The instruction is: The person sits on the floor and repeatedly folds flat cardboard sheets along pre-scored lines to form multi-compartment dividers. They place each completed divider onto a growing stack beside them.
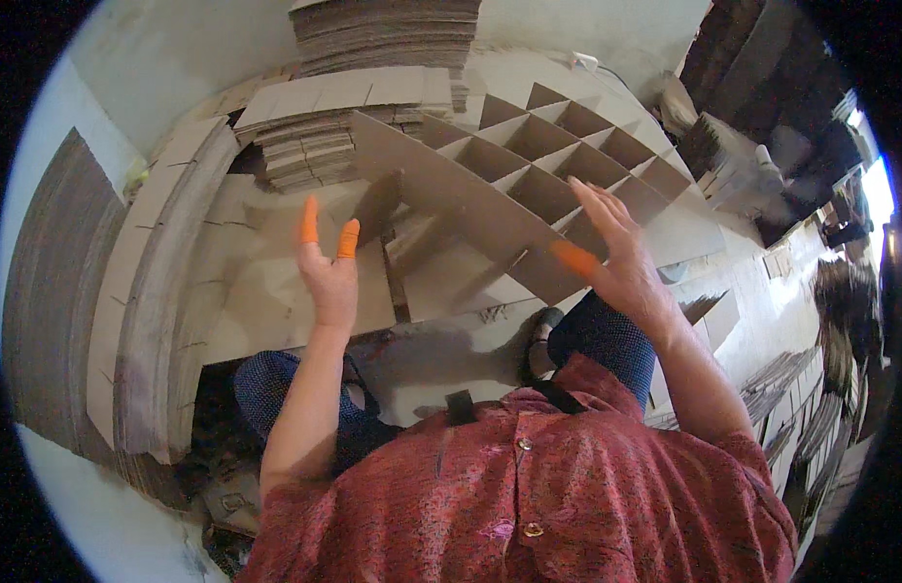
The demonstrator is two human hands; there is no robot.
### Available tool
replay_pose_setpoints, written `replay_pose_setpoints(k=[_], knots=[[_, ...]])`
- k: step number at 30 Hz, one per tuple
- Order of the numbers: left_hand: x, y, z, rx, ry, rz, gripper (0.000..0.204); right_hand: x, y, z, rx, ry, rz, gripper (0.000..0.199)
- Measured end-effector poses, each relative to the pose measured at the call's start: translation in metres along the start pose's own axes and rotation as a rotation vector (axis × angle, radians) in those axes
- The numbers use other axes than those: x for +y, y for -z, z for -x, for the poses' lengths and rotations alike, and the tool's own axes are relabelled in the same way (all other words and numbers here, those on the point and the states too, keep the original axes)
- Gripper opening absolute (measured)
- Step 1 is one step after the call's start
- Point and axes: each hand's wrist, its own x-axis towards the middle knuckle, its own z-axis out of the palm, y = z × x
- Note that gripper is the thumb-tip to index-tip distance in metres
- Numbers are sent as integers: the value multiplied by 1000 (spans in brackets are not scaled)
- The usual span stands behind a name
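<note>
A grey cardboard divider grid [451, 199] of interlocking strips with several square cells stands on a low work surface [266, 311] in front of me. My right hand [626, 262] is at its near right side, fingers stretched out over the cells and the thumb, in an orange finger cot, apart from them. Whether that hand touches the cardboard I cannot tell. My left hand [329, 282] is raised to the left of the grid, its palm bare and nothing in it. Orange finger cots cover its thumb and one finger, which are spread; its other fingers are mostly hidden.
Stacked slotted cardboard strips [164, 291] run along the left, beside a taller grey pile [57, 291]. More cardboard stacks [344, 107] stand behind the work surface by the wall. Cardboard bundles [801, 398] lie at the right. My knees are close to the surface's near edge.
</note>
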Motion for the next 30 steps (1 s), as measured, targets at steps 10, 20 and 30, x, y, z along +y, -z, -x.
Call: replay_pose_setpoints(k=[10, 20, 30], knots=[[-27, -4, 7, -369, 517, -35, 22, -18, -37, -57, -490, -6, 33, 52], [-16, -16, 18, -387, 499, 361, 26, 23, -37, -40, -184, -9, 129, 48], [57, -46, 72, -934, 495, 527, 40, 31, -28, 21, -326, -667, -218, 86]])
